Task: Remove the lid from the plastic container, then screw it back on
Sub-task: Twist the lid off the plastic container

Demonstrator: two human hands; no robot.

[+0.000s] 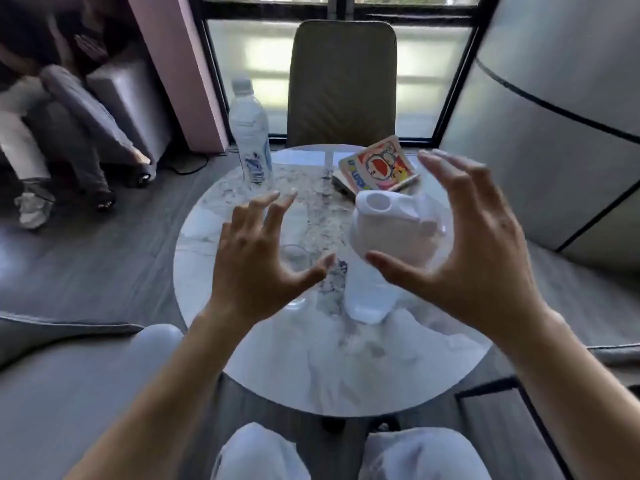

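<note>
A tall clear plastic container [369,296] stands upright on the round marble table [346,368]. A white lid [394,230] with a round spout opening sits on its top. My right hand [460,251] hovers spread around the lid's right side, fingers apart, thumb just in front of the lid; whether it touches is unclear. My left hand [263,258] is raised to the left of the container, fingers spread, holding nothing. Motion blur softens the fingertips.
A water bottle [250,140] stands at the table's far left edge. A colourful cartoon book [379,166] lies at the far right, behind the lid. A clear glass [294,258] sits under my left hand. A chair [343,84] faces me; a seated person's legs [79,133] are at left.
</note>
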